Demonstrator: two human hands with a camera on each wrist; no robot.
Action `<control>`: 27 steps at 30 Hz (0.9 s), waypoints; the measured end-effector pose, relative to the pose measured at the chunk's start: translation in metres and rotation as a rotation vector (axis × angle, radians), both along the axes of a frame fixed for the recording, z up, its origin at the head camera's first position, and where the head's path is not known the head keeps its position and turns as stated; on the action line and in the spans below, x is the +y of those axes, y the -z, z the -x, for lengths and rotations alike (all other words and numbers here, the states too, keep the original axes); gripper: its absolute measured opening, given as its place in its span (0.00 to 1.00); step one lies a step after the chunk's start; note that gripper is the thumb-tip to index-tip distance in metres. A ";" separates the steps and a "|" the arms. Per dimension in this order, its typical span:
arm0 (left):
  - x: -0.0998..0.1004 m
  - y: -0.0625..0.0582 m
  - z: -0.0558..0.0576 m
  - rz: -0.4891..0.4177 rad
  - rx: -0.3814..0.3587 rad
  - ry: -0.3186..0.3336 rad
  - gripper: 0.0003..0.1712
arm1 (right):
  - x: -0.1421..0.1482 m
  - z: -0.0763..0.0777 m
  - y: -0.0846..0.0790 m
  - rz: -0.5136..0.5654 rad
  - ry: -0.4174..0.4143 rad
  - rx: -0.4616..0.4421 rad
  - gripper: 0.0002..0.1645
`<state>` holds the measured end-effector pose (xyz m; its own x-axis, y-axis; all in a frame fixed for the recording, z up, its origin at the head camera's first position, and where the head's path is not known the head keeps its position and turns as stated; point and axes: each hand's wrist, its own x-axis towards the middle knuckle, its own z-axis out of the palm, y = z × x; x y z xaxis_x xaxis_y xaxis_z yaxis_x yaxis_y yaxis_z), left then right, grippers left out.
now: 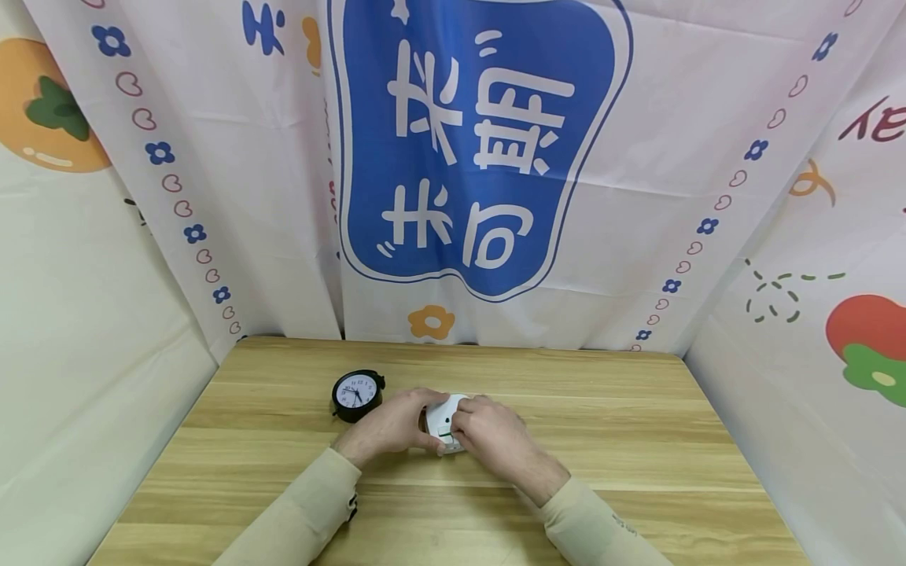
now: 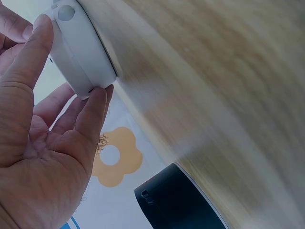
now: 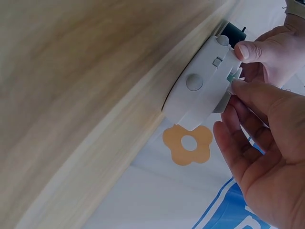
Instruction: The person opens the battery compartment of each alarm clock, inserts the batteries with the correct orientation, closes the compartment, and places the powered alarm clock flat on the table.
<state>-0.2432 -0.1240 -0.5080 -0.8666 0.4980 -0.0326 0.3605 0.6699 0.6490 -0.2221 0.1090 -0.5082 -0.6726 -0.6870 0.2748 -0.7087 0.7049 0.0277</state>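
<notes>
A white rounded device with round grey feet or buttons on its side lies on the table, a small recess with something green in its upper face. My left hand grips it from the left, thumb at the near edge and fingers at the far edge. The left wrist view shows those fingertips pressed to its side wall. From the right, my right hand has thumb and forefinger together by the green strip, pinching a small part there. Fingers mostly hide that part.
A black round alarm clock stands just left of my left hand, its dial facing up. The wood-grain table meets a white printed curtain at its back edge, with more curtain at both sides.
</notes>
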 end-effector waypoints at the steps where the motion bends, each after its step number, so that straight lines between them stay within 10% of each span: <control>1: 0.000 0.000 0.000 0.000 0.000 0.000 0.53 | 0.000 0.000 0.000 0.001 0.000 0.004 0.03; 27: 0.000 0.001 0.001 0.022 0.006 -0.006 0.54 | -0.001 -0.002 0.004 -0.053 0.007 0.079 0.05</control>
<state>-0.2445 -0.1238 -0.5091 -0.8697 0.4920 -0.0383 0.3605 0.6864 0.6316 -0.2203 0.1080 -0.5125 -0.6553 -0.6971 0.2909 -0.6975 0.7062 0.1210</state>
